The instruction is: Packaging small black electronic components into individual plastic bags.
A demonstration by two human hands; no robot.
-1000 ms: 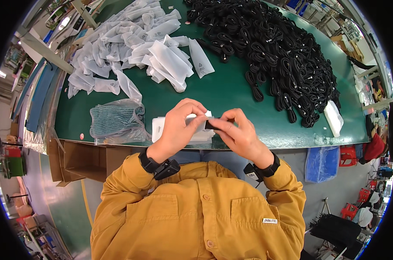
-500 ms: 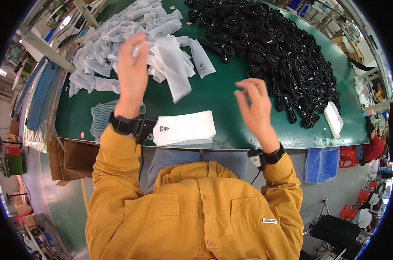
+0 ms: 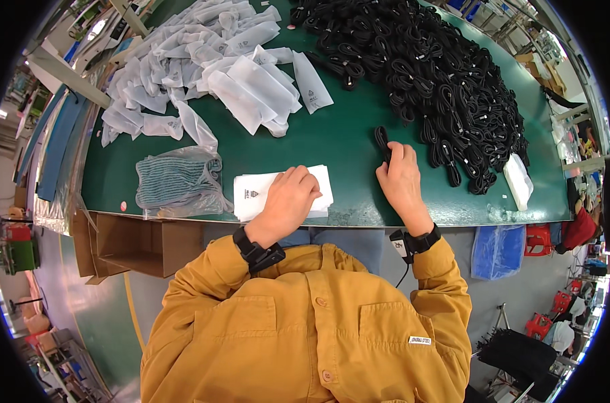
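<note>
A single small black coiled cable bundle [image 3: 382, 140] is held in the right hand [image 3: 402, 176], its near end clamped between thumb and fingers, at two o'clock from a flat stack of white translucent pouches [image 3: 248, 193]. The stack is touched by the left hand [image 3: 291, 198]; its fingers are curled and close together, but whether a pouch is pinched cannot be told. A large heap of black coiled cables [image 3: 446, 101] is seen at one o'clock from the right hand, and a pile of plump whitish pouches [image 3: 177, 74] at eleven o'clock from the left. The step in hand is judged to be pouch separation; next, one pouch mouth seemingly needs to be opened toward the bundle.
</note>
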